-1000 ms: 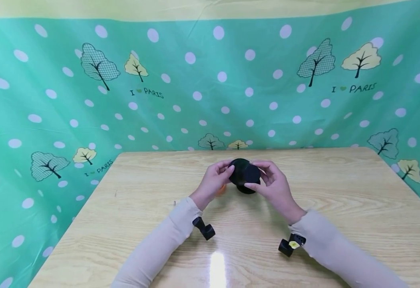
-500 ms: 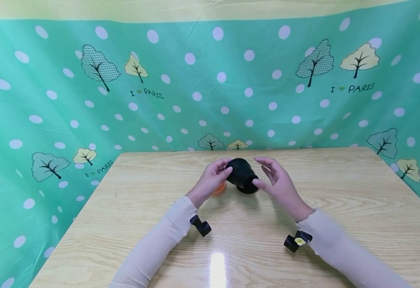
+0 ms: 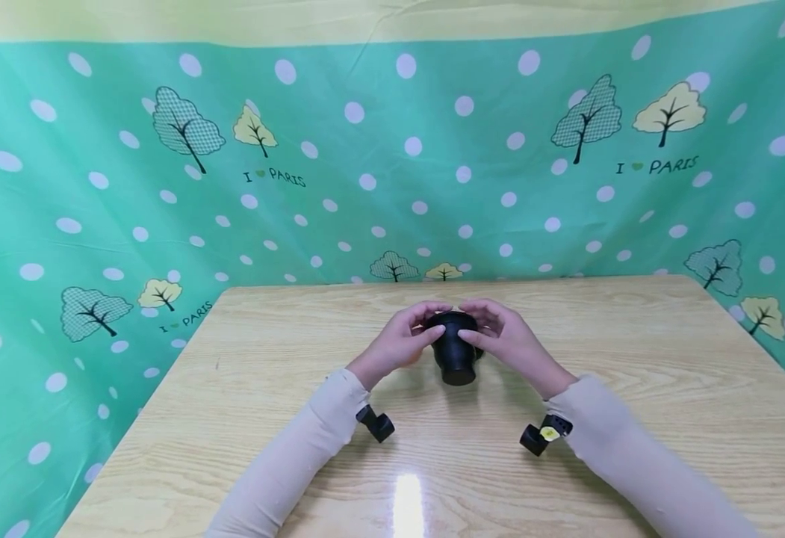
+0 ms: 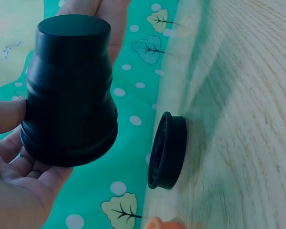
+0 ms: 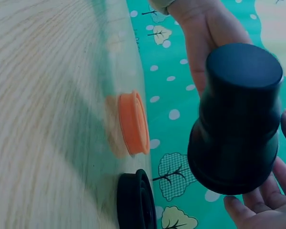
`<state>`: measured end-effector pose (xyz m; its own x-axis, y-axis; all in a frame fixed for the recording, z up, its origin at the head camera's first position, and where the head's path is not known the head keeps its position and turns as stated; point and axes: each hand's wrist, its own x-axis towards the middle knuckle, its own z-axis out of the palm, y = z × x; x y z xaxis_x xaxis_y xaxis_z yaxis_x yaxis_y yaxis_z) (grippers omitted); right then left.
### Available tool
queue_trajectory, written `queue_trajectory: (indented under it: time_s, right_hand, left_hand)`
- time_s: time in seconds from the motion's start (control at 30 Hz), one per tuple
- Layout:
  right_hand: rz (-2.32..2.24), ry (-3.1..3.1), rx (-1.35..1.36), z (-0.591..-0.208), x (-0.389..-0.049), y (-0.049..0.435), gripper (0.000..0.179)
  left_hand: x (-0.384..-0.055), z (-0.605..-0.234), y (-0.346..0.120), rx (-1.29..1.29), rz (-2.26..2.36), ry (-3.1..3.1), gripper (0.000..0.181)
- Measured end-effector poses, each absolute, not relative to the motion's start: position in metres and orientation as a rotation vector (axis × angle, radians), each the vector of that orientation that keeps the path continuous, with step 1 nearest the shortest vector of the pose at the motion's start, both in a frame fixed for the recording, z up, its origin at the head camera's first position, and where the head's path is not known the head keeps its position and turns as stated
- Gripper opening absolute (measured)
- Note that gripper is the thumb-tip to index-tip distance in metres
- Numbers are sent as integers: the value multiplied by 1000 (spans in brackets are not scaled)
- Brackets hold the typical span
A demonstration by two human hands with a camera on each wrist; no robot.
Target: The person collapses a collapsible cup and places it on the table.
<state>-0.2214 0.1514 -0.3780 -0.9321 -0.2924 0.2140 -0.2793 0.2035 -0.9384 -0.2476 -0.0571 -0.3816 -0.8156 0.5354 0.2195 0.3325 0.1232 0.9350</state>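
Observation:
A black tapered cup (image 3: 455, 359), with a narrow flat end and a flared wide rim, is held between both hands above the table. Its narrow end points toward the person in the head view. My left hand (image 3: 405, 340) grips the left side near the wide rim, thumb in front and fingers behind. On the opposite side my right hand (image 3: 508, 344) holds it the same way. In the left wrist view the cup (image 4: 71, 90) shows its smooth wall, with left-hand fingers (image 4: 19, 164) curled under the rim. The cup's inside is hidden.
On the wooden table (image 3: 284, 336), behind the cup, lie a round black lid-like piece (image 4: 175, 152) and a similar orange one (image 5: 133, 123). Both are mostly covered by the hands in the head view. A green dotted curtain (image 3: 338, 149) hangs along the table's far edge.
The right hand came off the cup half a second ago and now holds it again. The cup has turned, its narrow end swinging from the right to face the person.

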Motion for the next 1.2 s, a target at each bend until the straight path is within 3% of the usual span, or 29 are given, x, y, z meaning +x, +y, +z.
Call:
queue_trajectory:
  time_s: [0.5, 0.93, 1.07, 1.2]
  right_hand:
    - [-1903, 2451, -558, -384, -221, 141, 28]
    - [-1854, 2717, -600, -379, -210, 137, 27]
    - [-1897, 2794, -616, -370, -203, 134, 25]
    - [-2079, 2757, -604, -385, -214, 137, 25]
  left_hand:
    - [-241, -381, -53, 971, 1798, 2402, 27]
    - [-241, -382, -53, 1170, 1536, 2756, 25]
    - [-243, -382, -52, 1048, 1659, 2656, 27]
    - [-244, -379, -50, 808, 1835, 2483, 32]
